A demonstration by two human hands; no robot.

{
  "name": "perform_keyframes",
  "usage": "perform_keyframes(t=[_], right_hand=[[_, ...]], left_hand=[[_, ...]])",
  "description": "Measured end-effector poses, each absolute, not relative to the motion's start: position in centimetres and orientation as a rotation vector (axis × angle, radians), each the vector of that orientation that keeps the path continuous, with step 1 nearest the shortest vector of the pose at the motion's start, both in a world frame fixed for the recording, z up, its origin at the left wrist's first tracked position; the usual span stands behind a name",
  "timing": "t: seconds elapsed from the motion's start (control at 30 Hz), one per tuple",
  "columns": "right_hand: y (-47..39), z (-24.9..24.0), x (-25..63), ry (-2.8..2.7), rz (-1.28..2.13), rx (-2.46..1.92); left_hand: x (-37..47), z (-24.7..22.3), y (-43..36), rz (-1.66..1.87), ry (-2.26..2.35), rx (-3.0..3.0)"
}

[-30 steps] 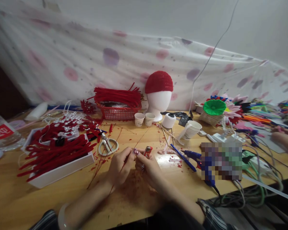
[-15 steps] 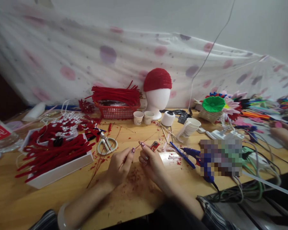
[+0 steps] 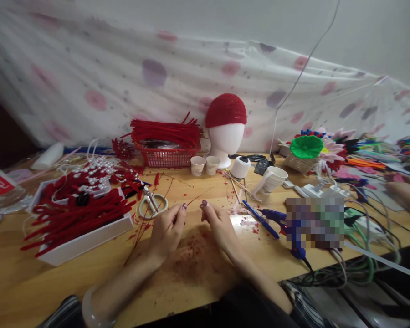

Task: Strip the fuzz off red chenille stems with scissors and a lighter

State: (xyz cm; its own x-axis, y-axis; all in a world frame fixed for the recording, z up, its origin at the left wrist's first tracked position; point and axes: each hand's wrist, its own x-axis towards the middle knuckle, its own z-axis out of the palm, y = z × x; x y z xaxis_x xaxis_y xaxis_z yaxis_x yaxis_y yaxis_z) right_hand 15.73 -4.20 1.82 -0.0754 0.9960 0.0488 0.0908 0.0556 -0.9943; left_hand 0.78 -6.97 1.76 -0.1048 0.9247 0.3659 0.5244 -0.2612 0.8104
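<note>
Over the middle of the table my left hand (image 3: 169, 228) is closed, thumb and forefinger pinching a thin dark red wire (image 3: 195, 198). The wire slants up and right from the fingertips, its far end free. A short gap away, my right hand (image 3: 218, 225) has its thumb pressed to curled fingers; whatever lies inside is hidden. Red fluff (image 3: 187, 255) is scattered on the wood below both hands. Beyond my left hand lie white-handled scissors (image 3: 153, 206). More thin dark wires (image 3: 138, 241) lie beside my left wrist.
At left stands a white box (image 3: 89, 239) of red pipe cleaners; behind is a red basket (image 3: 171, 158) of more. A foam head (image 3: 227, 136) wears a red cap. Paper cups (image 3: 198, 166), a thread cone (image 3: 240, 168) and a blue glue gun (image 3: 295, 232) stand around. Another person's hand (image 3: 401, 187) is far right.
My right hand has come off the wire's upper end and shifted slightly right. The small red item seen beside its thumb is no longer visible. My left hand still pinches the wire.
</note>
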Motion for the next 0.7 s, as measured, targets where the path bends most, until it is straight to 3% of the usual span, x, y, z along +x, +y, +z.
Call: perform_keyframes(t=[0.1,0.27,0.47,0.7], right_hand=[[-3.8,1.6,17.0,-1.637,0.640,-1.380],[-3.3,1.2,17.8,-1.747,0.316,-1.395],[-3.2,0.9,17.9,-1.825,0.090,-1.431],[-3.5,1.1,18.0,-1.852,0.125,-1.382]], left_hand=[[0.8,1.7,-7.0,1.347,1.570,1.762],[0.9,1.5,-7.1,1.351,1.554,1.770],[0.9,1.6,-7.2,1.326,1.600,1.775],[1.0,1.7,-7.4,1.367,1.572,1.730]])
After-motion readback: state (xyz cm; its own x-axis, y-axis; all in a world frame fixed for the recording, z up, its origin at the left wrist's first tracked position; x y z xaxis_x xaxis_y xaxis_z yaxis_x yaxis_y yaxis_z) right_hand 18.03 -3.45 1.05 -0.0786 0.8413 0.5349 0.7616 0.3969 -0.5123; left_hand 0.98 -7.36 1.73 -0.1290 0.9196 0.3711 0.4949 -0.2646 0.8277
